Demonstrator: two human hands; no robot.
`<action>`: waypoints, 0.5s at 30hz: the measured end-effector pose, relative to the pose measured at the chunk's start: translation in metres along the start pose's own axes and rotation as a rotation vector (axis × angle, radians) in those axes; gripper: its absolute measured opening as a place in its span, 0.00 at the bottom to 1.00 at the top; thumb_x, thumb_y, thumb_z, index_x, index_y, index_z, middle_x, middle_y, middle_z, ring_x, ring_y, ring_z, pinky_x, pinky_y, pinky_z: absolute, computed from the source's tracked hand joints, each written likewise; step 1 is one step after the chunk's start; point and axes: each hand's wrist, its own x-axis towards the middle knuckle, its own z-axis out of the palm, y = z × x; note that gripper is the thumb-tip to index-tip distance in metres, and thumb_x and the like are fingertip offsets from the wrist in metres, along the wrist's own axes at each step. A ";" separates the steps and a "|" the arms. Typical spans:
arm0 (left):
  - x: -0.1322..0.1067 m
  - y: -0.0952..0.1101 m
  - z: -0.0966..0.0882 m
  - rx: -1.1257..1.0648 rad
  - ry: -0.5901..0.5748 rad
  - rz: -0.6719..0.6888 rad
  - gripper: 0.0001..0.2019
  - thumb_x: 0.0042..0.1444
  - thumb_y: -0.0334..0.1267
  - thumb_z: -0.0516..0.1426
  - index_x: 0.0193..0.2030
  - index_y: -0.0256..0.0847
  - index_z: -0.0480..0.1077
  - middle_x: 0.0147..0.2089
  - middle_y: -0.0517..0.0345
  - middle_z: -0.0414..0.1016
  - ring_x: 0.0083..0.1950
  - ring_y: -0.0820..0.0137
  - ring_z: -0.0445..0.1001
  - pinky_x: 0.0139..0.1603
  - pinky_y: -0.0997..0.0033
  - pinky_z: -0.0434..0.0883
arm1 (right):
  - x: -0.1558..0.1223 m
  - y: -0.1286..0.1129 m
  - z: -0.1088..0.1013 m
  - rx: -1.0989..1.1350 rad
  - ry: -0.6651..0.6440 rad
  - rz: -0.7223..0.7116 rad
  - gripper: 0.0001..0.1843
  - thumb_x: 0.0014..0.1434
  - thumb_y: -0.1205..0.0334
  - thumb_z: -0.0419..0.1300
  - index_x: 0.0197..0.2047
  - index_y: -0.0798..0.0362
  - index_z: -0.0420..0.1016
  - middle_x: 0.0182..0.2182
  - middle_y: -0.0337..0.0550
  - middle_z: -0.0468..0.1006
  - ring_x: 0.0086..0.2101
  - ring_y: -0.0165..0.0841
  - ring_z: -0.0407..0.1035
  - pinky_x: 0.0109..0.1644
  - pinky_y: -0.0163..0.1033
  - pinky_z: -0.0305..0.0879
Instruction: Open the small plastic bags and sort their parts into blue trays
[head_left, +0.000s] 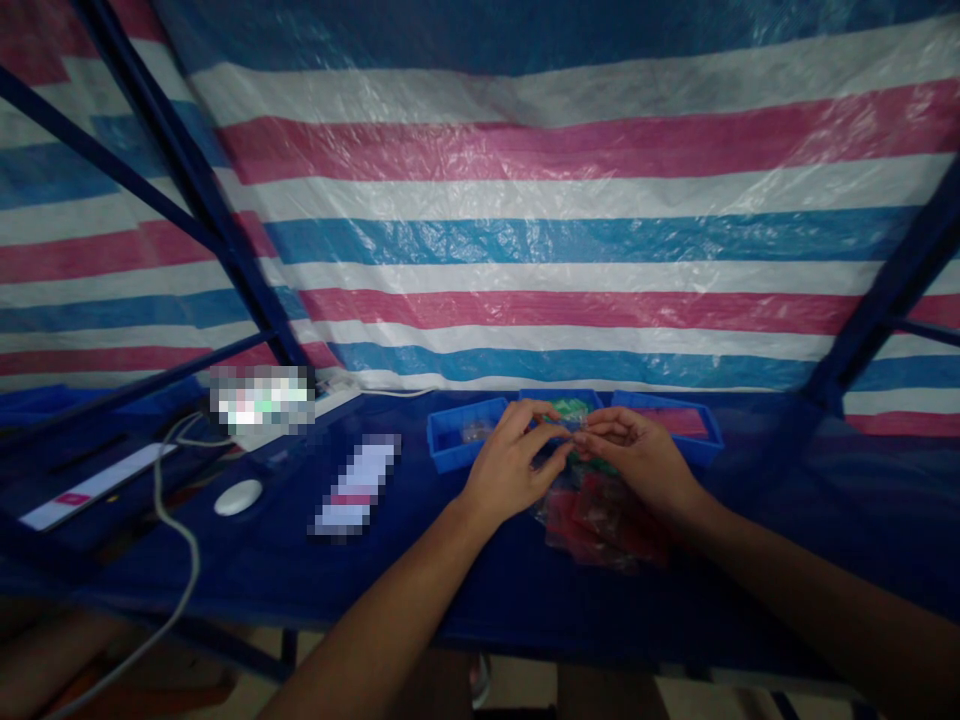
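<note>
My left hand and my right hand meet fingertip to fingertip above the blue table, both closed in a pinch. Whatever lies between the fingers is too small and dim to name. Just in front of my fingers, a pile of clear plastic packets with red contents lies on the table. Green packets show behind and below my fingertips, partly hidden by them. Past my left hand is a blue tray with a small clear item inside. Close to my right hand, another blue tray holds flat red pieces.
A middle blue tray stands against the striped tarp wall. On the left lie a pixelated phone-like object, a round white disc, a power strip and a white cable. Blue metal posts frame the table.
</note>
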 end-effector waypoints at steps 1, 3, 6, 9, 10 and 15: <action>0.000 0.000 0.000 0.010 -0.020 0.025 0.11 0.67 0.41 0.61 0.55 0.44 0.77 0.58 0.46 0.77 0.61 0.59 0.75 0.63 0.53 0.74 | -0.001 -0.002 0.001 0.004 0.004 0.004 0.24 0.47 0.48 0.79 0.41 0.49 0.77 0.33 0.40 0.85 0.34 0.37 0.81 0.43 0.43 0.80; 0.000 -0.002 0.002 0.014 -0.034 0.046 0.14 0.67 0.42 0.63 0.56 0.44 0.77 0.57 0.47 0.78 0.59 0.59 0.77 0.63 0.52 0.74 | -0.002 -0.004 0.002 0.005 0.004 0.012 0.24 0.48 0.47 0.79 0.42 0.49 0.78 0.35 0.42 0.87 0.36 0.38 0.82 0.45 0.44 0.80; -0.001 -0.007 0.007 -0.006 -0.001 0.037 0.13 0.66 0.43 0.63 0.54 0.44 0.79 0.56 0.48 0.80 0.58 0.59 0.78 0.61 0.53 0.76 | -0.005 -0.005 0.003 0.017 -0.007 0.033 0.24 0.49 0.47 0.78 0.44 0.49 0.79 0.39 0.44 0.88 0.39 0.40 0.83 0.48 0.46 0.80; -0.002 -0.010 0.010 -0.053 0.021 -0.024 0.11 0.67 0.43 0.62 0.53 0.44 0.80 0.54 0.49 0.81 0.56 0.61 0.80 0.58 0.58 0.78 | -0.007 -0.005 0.004 0.049 -0.035 0.045 0.23 0.53 0.45 0.76 0.46 0.49 0.80 0.42 0.45 0.88 0.42 0.40 0.83 0.52 0.46 0.80; -0.003 -0.010 0.010 -0.059 0.017 -0.051 0.11 0.67 0.42 0.62 0.53 0.44 0.79 0.54 0.50 0.81 0.55 0.62 0.81 0.58 0.59 0.79 | -0.007 -0.004 0.005 0.059 -0.046 0.039 0.22 0.55 0.45 0.75 0.47 0.49 0.80 0.43 0.45 0.88 0.43 0.40 0.83 0.53 0.47 0.80; -0.001 -0.006 0.008 -0.041 -0.007 -0.142 0.08 0.68 0.38 0.60 0.51 0.43 0.79 0.49 0.52 0.83 0.51 0.64 0.82 0.55 0.62 0.79 | -0.008 -0.003 0.006 0.022 -0.089 -0.008 0.21 0.60 0.44 0.71 0.49 0.48 0.81 0.46 0.46 0.86 0.48 0.41 0.82 0.56 0.48 0.79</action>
